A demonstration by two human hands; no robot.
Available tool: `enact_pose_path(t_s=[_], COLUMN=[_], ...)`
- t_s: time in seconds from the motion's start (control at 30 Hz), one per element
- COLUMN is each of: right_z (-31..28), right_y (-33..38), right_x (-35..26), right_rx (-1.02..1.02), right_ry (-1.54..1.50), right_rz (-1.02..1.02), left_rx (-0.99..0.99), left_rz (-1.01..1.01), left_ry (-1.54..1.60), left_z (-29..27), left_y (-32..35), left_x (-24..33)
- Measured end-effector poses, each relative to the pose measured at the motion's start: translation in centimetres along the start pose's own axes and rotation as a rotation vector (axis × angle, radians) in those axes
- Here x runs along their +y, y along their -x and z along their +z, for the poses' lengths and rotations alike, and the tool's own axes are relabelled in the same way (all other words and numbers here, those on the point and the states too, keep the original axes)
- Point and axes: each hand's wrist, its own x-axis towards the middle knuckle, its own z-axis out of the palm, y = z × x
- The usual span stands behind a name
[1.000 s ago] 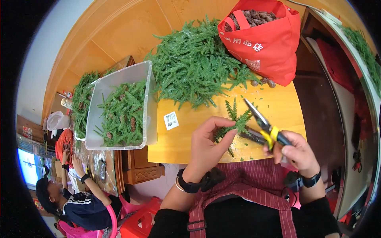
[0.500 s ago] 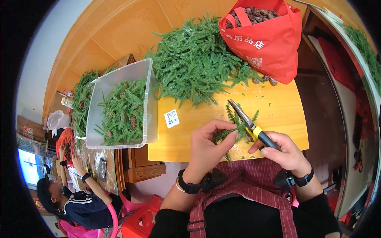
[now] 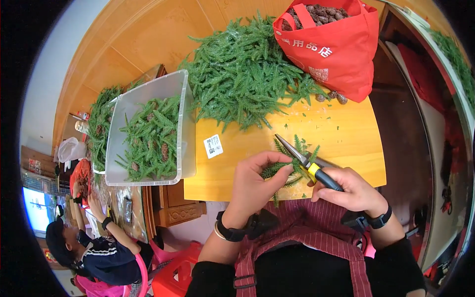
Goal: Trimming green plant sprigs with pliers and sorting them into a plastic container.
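Between the thumb and fingers of my left hand (image 3: 255, 183) is a green artificial pine sprig (image 3: 291, 181), its branches spread out over the front of the wooden table. My right hand (image 3: 354, 190) is wrapped round long-nose pliers (image 3: 328, 180) with black and yellow handles. Their metal jaws lie across the sprig and point away to the upper left. Whether they grip a stem cannot be made out. Beyond my hands rises a big heap of green pine sprigs (image 3: 237, 74).
A clear plastic bin (image 3: 186, 148) of sprigs with pine cones stands on the left. At the back right is a red bag (image 3: 329, 59) full of pine cones, with loose cones (image 3: 338, 97) beside it. A white label (image 3: 213, 146) lies on the table (image 3: 222, 180). Another person (image 3: 106, 260) works far left.
The pliers have turned slightly, their tips shifting left and a little nearer me. The sprig in my left hand has moved slightly left and tilted.
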Motion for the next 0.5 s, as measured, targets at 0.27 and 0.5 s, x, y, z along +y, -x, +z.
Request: enact_pose_path(t_s=[0.27,0.5], right_z=[0.7,1.3], right_y=[-0.8,-1.2], right_x=[0.4,2.0], right_rx=[0.045,0.225], right_ry=[0.084,0.230], right_rz=[0.074,0.011], left_rx=[-0.009,0.023], left_rz=[-0.115,-0.063], left_ry=[0.008,-0.038], left_z=[-0.5,-0.7], left_y=[-0.1,-0.9], left_x=[-0.4,-1.4])
